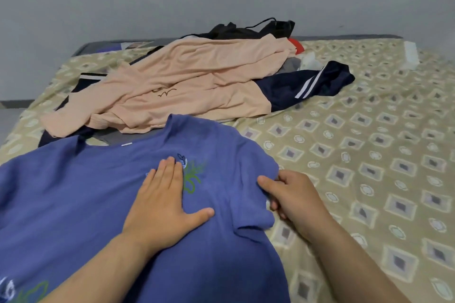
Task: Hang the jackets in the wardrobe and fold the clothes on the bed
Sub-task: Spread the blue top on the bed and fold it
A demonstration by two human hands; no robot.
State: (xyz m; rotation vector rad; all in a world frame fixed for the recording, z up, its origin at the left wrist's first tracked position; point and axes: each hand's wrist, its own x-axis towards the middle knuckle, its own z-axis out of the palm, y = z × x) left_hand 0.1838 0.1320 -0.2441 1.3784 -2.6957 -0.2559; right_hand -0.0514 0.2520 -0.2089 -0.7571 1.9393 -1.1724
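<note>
The blue shirt (98,192) is lying spread flat at the near edge of the bed (369,155), in front of the peach top (184,81) and navy garment (307,83) piled toward the far edge. Your left hand (162,206) is pressing on its chest, fingers (170,172) straight and together, thumb out. Your right hand (293,197) is pinching the sleeve. Likely best: anchor with the left palm while drawing the sleeve inward, and smooth out wrinkles before creasing.

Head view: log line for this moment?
step: folding | left hand: flat on blue shirt | right hand: pinches its right edge | waiting: peach top, navy striped garment, unfolded
</note>
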